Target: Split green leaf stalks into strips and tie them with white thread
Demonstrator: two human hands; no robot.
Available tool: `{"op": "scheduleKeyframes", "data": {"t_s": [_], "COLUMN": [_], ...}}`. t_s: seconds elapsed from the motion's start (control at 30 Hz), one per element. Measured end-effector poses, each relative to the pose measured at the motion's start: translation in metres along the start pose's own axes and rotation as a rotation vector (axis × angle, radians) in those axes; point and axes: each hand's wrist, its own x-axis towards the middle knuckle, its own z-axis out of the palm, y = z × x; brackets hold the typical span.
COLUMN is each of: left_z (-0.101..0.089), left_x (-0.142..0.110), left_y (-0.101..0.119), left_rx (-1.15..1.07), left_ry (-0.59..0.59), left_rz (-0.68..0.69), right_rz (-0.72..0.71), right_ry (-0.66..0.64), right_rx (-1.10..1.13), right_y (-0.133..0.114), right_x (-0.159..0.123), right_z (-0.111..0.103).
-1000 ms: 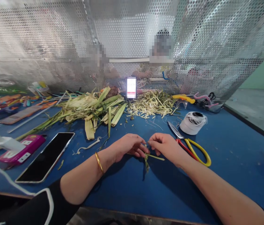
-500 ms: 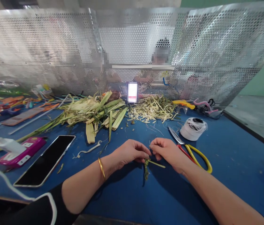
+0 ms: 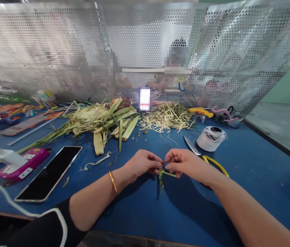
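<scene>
My left hand [image 3: 143, 165], with a gold bangle at the wrist, is closed in a pinch on a small braided piece of green plant strips [image 3: 160, 180]. Its frayed end hangs below the fingertips and a pale strip sticks out to the right. Close beside it, my right hand [image 3: 182, 162] is closed, thumb and fingers pinched together near the top of the piece; what they hold is too small to make out. Just behind the right hand lie scissors [image 3: 215, 164] with yellow and red handles, partly hidden by it, next to a spool of white thread [image 3: 211, 139].
Long leaf strips [image 3: 90, 118] and a heap of shredded pieces [image 3: 167, 116] lie along the back, before a perforated metal screen [image 3: 145, 37]. A black phone [image 3: 50, 173] and a magenta power strip [image 3: 22, 164] with a white cable are at left. People sit behind the screen.
My right hand has shifted slightly left and turned, its fingers now nearer the left fingertips and covering more of the scissors. The left hand keeps its pinch on the braided piece.
</scene>
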Motion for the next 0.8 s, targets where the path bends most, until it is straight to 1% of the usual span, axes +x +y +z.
{"op": "scheduleKeyframes", "data": {"t_s": [0.17, 0.3, 0.4, 0.53, 0.6, 0.67, 0.7, 0.73, 0.8], "left_z": [0.001, 0.001, 0.0, 0.0, 0.0, 0.0, 0.0, 0.0, -0.001], "left_x": [0.0, 0.0, 0.001, 0.002, 0.003, 0.003, 0.003, 0.003, 0.001], "left_y": [0.001, 0.001, 0.001, 0.0, -0.001, -0.002, -0.002, -0.003, -0.003], "left_rx": [0.017, 0.024, 0.039, 0.055, 0.048, 0.047, 0.052, 0.059, 0.077], "left_ry": [-0.002, -0.014, -0.042, -0.065, -0.059, -0.041, -0.033, -0.031, -0.041], "left_rz": [0.012, 0.012, 0.005, 0.04, 0.059, 0.071, 0.078, 0.088, 0.113], "right_rz": [-0.055, -0.094, -0.115, -0.182, -0.219, -0.217, -0.197, -0.173, -0.149], "right_ry": [0.082, 0.176, 0.228, 0.211, 0.243, 0.3, 0.299, 0.271, 0.169], "right_rx": [0.096, 0.137, 0.15, 0.204, 0.213, 0.137, 0.065, -0.016, -0.161], "right_y": [-0.005, -0.004, -0.001, 0.002, 0.003, 0.005, 0.006, 0.007, 0.01], "right_x": [0.0, 0.004, 0.009, 0.014, 0.015, 0.015, 0.014, 0.014, 0.013], "right_z": [0.002, 0.004, 0.01, 0.016, 0.014, 0.008, 0.004, 0.001, -0.003]}}
